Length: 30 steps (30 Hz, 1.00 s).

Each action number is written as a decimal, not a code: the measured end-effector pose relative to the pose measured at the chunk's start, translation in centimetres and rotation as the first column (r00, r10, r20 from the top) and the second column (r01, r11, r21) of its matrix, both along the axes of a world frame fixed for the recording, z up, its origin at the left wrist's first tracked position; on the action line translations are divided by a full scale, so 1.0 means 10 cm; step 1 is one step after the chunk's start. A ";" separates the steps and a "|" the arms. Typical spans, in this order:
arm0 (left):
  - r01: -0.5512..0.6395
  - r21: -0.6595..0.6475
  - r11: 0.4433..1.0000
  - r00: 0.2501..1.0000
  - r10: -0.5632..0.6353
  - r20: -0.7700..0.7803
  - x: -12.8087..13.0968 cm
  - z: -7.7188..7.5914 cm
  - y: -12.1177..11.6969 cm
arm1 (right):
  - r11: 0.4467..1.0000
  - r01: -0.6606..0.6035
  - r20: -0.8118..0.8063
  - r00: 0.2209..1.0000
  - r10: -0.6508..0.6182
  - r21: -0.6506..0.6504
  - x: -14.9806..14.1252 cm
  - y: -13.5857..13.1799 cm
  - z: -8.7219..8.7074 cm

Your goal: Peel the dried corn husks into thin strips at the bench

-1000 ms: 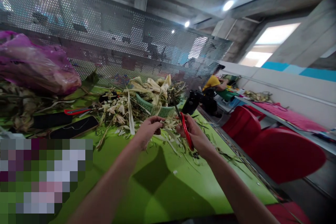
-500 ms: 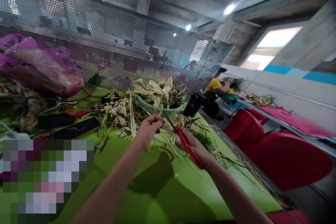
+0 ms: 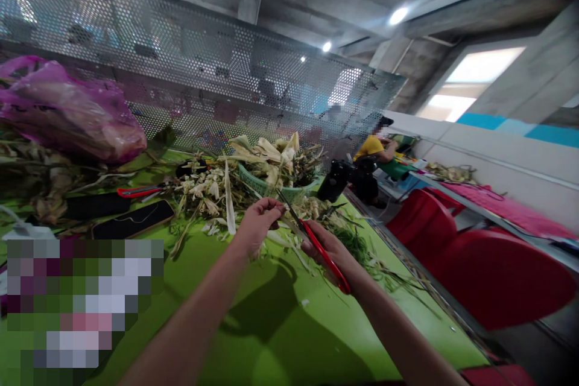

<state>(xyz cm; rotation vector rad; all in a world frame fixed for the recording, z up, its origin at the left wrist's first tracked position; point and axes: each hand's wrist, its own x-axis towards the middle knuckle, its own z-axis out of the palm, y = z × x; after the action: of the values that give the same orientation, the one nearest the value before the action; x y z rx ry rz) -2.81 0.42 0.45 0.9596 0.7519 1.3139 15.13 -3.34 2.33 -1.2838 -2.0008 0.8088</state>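
My right hand [image 3: 333, 248] is closed around red-handled scissors [image 3: 322, 251], whose dark blades point up and left toward my other hand. My left hand [image 3: 259, 224] is closed in a pinch just left of the blades. What sits between its fingertips is too small to make out. Pale thin strips show behind and between both hands. Beyond them stands a green basket [image 3: 253, 181] heaped with dried, husk-like leaves [image 3: 271, 154]. More pale dried scraps [image 3: 208, 196] lie left of the basket, and green shreds [image 3: 355, 244] lie beside my right hand.
The green table [image 3: 194, 289] has a black phone-like slab [image 3: 133, 221], a red-handled cutter [image 3: 138, 191] and a pink plastic bag [image 3: 76, 114] on its left. A black object [image 3: 333, 181] stands right of the basket. Red chairs [image 3: 506, 277] and a seated person [image 3: 373, 146] are at right.
Both hands keep nearly the same position. The scissor blades look slightly more upright, with their tips a little further left near my left fingertips. The view has shifted slightly.
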 end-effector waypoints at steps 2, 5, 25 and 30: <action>0.002 0.010 1.000 1.000 -0.002 -0.001 0.00 0.00 0.00 | 1.000 0.008 -0.023 1.000 -0.008 -0.015 0.00 0.01 -0.01; -0.001 0.010 1.000 1.000 0.001 0.001 -0.01 -0.01 -0.01 | 0.998 0.026 -0.055 0.998 -0.029 -0.055 0.01 0.02 -0.05; -0.050 -0.083 0.995 0.991 0.060 0.121 0.01 0.00 0.01 | 0.963 0.076 0.359 0.918 -0.169 0.259 -0.04 -0.04 0.01; -0.048 -0.081 0.996 0.987 0.060 0.149 0.01 0.00 0.01 | 0.937 0.123 0.431 0.863 -0.264 0.327 -0.11 -0.05 0.01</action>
<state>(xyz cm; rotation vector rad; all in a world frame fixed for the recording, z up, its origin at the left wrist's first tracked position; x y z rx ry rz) -2.69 0.52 0.43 0.7730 0.7100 1.3783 13.99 -3.86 2.40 -1.5787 -2.1991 0.0909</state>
